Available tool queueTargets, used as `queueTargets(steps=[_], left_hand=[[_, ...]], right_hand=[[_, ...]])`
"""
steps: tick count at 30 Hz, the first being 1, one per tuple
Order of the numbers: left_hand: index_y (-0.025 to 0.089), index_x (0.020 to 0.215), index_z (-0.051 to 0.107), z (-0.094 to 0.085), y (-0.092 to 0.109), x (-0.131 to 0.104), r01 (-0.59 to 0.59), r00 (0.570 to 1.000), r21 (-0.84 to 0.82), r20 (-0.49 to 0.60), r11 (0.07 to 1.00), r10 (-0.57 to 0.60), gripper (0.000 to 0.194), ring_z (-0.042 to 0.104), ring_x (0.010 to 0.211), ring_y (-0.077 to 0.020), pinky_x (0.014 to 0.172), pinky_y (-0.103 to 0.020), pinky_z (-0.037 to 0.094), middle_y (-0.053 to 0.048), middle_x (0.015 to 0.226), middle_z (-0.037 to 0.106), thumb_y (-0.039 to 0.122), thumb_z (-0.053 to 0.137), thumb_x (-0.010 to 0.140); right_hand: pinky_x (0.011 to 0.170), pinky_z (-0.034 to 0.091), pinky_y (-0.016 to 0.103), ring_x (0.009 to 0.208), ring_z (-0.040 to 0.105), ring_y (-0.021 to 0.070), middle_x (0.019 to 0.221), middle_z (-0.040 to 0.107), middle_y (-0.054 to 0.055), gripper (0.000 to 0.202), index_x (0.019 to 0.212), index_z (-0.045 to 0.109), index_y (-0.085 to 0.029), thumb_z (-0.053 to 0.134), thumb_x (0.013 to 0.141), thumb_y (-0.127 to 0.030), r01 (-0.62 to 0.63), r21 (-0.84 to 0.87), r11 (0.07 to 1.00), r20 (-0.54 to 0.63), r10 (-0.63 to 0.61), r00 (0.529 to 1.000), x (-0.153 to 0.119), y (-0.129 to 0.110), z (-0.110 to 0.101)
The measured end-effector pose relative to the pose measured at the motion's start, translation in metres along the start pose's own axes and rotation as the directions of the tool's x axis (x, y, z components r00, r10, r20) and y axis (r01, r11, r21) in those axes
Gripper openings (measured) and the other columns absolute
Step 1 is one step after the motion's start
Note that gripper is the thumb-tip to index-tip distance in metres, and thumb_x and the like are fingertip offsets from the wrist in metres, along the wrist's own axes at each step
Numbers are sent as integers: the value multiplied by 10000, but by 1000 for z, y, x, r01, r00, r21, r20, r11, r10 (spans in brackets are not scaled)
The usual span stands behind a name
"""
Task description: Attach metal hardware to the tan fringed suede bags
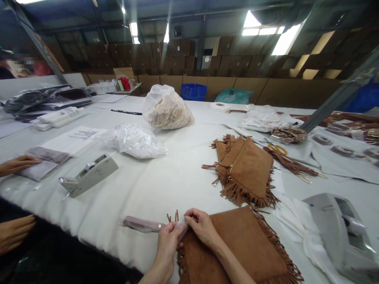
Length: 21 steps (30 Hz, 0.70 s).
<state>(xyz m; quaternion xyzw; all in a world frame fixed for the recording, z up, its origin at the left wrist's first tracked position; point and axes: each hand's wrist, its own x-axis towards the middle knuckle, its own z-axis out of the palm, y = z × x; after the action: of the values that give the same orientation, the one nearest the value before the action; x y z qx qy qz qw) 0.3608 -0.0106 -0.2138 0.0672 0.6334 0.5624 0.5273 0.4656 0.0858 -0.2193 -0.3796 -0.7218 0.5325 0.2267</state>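
I see the left hand (166, 244) and the right hand (203, 228) close together, their fingertips pinching a small, pale, translucent wrapping (182, 227). They work at the upper left corner of a flat, brown, suede-like bag with fringe (242, 240), which lies partly under the right forearm and passes out of my view at the bottom. A flat, mauve-grey strap with a round metal stud (143, 223) lies just left of the left hand; I cannot tell if it joins the wrapping. The front edge of the white-covered table (142, 185) runs near the left wrist. My widest room is leftward, until the grey tape dispenser (91, 175). Ahead, brown fringed zip pouches (248, 169) sit just beyond the bag; a second grey dispenser (331, 228) limits the right.
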Motion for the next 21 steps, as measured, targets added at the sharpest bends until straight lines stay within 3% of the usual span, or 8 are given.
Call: queueTargets(steps=[4, 8, 10, 13, 16, 19, 21], left_hand=[[97, 795, 671, -1, 1, 3, -97, 995, 29, -3, 995, 97, 376, 543, 556, -127, 455, -195, 378, -68, 667, 661, 416, 724, 603], [97, 803, 669, -3, -1, 8, -123, 992, 1, -9, 992, 123, 380, 517, 520, -109, 425, -183, 335, -65, 656, 658, 413, 735, 604], [98, 798, 666, -4, -4, 10, -99, 995, -27, 9, 995, 99, 387, 504, 503, -101, 427, -185, 332, -53, 630, 646, 410, 751, 584], [100, 790, 667, -8, -10, 7, -64, 994, -82, 78, 995, 70, 417, 492, 494, -94, 438, -190, 336, -37, 619, 635, 400, 795, 530], [127, 785, 673, -17, -16, 7, 9, 987, -81, 162, 997, 5, 431, 525, 545, -117, 470, -205, 370, -41, 677, 660, 397, 828, 487], [168, 752, 674, -26, -21, 18, 141, 971, -36, 199, 989, -131, 434, 557, 574, -169, 477, -244, 400, -23, 634, 649, 386, 846, 418], [174, 758, 668, -31, -23, 26, 207, 955, -12, 219, 978, -199, 426, 588, 603, -203, 506, -276, 432, -28, 650, 657, 358, 836, 413]], right_hand=[[528, 404, 213, 537, 513, 109, 610, 589, -17, 221, 822, 647, -158, 535, 801, -347, -47, 96, 994, -47, 52, 998, -4, -1, -3], [365, 315, 190, 343, 435, 85, 417, 502, -43, 362, 683, 601, -148, 497, 812, -469, -269, 206, 941, -130, 298, 946, -19, -4, 1], [325, 266, 174, 302, 406, 66, 380, 489, -40, 395, 562, 555, -151, 543, 784, -478, -399, 283, 872, -18, 420, 907, -27, -8, 7], [342, 296, 148, 333, 437, 46, 424, 540, -24, 375, 527, 557, -142, 606, 759, -433, -538, 425, 728, 155, 527, 836, -39, -17, 19], [368, 337, 147, 347, 443, 43, 445, 558, -23, 298, 536, 582, -144, 597, 777, -321, -589, 505, 630, 158, 604, 781, -42, -25, 27], [356, 330, 160, 338, 429, 56, 408, 527, -24, 255, 500, 576, -157, 624, 744, -217, -618, 553, 559, 155, 660, 735, -37, -22, 31], [347, 309, 178, 327, 410, 63, 391, 499, -16, 261, 475, 561, -166, 654, 718, -189, -605, 585, 540, 130, 674, 728, -35, -18, 34]])
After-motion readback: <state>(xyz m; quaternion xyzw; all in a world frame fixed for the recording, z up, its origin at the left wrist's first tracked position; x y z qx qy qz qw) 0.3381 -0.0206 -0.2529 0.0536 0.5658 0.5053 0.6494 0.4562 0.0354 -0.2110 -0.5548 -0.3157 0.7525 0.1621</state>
